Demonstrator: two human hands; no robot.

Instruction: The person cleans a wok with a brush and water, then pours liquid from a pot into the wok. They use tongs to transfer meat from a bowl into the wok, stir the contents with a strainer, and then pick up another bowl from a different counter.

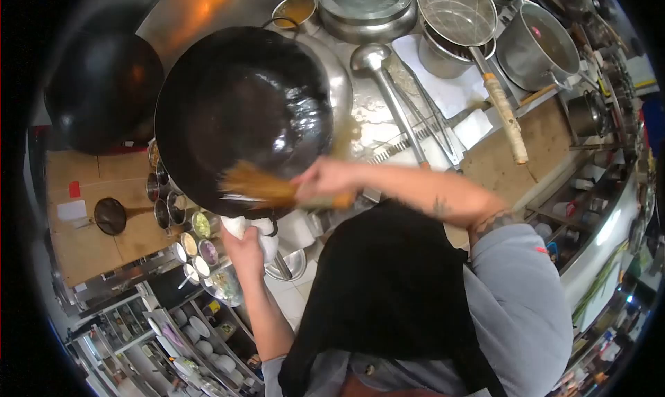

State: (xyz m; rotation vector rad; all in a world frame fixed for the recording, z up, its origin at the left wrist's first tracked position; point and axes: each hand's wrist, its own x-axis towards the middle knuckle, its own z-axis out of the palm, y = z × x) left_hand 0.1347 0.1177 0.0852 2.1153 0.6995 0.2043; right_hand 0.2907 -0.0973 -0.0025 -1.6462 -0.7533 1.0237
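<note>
A large black wok (pixel 242 106) is tilted toward me, its inside dark and shiny with wet glints. My left hand (pixel 245 250) is closed around a folded white cloth (pixel 266 241) at the wok's near rim, beside a loop handle. Whether the fingers also grip the wok's edge is hidden by the cloth. In my right hand (pixel 327 179) is a straw-coloured wok brush (pixel 256 184), the fingers wrapped about its bound handle. Its bristles, blurred by motion, point left and lie over the near part of the wok's inside.
Another black wok (pixel 104 85) stands at the left. On the right are a steel ladle (pixel 374 59), tongs (pixel 433 110), a wire strainer (pixel 457 13) over a pot, and a large stockpot (pixel 539 45). Several small ingredient containers (pixel 201 224) line the near left. A dark skimmer (pixel 111 216) lies on a board.
</note>
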